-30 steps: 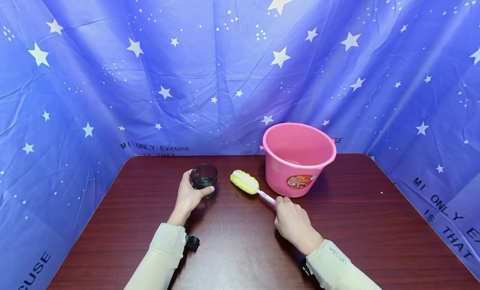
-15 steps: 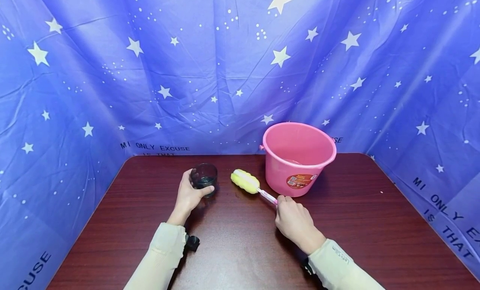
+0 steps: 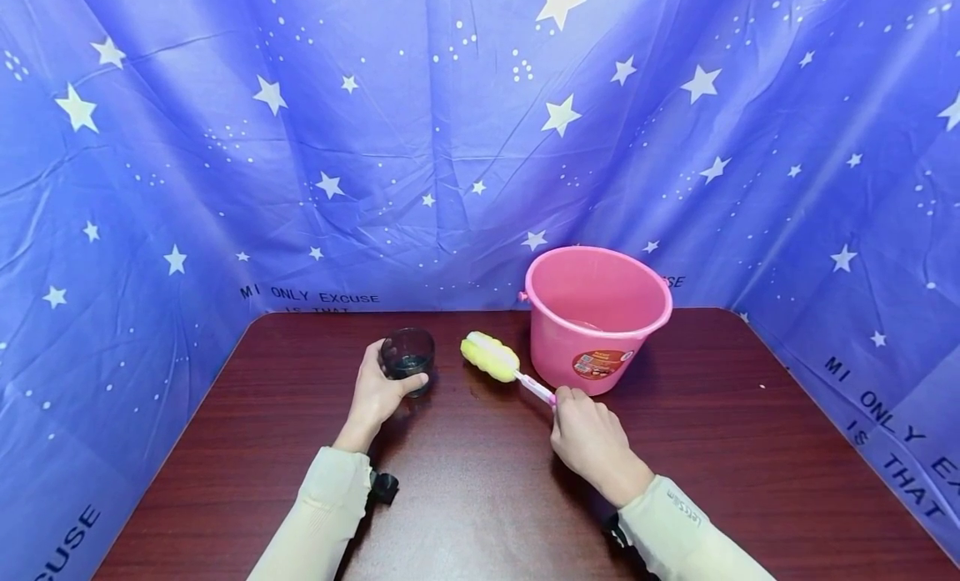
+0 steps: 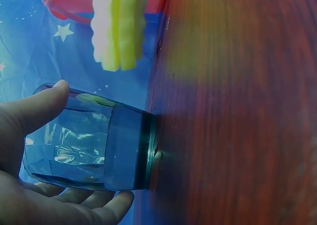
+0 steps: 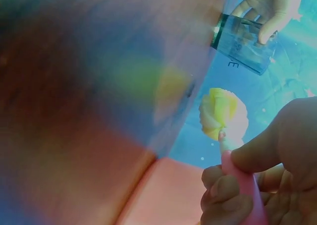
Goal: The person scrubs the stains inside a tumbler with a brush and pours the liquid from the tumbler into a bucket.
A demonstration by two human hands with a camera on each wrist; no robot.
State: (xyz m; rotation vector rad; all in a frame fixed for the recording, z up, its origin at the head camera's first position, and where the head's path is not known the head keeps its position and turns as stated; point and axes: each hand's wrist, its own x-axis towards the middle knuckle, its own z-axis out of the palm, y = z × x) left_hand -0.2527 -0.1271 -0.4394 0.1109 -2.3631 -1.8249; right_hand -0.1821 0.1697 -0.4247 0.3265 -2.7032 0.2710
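My left hand (image 3: pixel 381 393) grips a dark tinted drinking glass (image 3: pixel 409 352), which stands upright with its base at the tabletop. Some clear liquid shows inside the glass. In the left wrist view the thumb lies along one side of the glass (image 4: pixel 89 140) and the fingers along the other. My right hand (image 3: pixel 592 439) holds a sponge bottle brush (image 5: pixel 242 185) by its pink handle, fingers curled round it. The brush's yellow and white sponge head (image 3: pixel 490 357) points left toward the glass, raised above the table and apart from the glass.
A pink bucket (image 3: pixel 585 368) with a red label stands at the back right, just beyond my right hand. The dark red wooden table (image 3: pixel 465 498) ends at a blue star-patterned curtain (image 3: pixel 420 147) behind and on both sides.
The brush's sponge head has risen slightly. My right hand has shifted a little to the right with it, while my left hand and the glass have stayed put.
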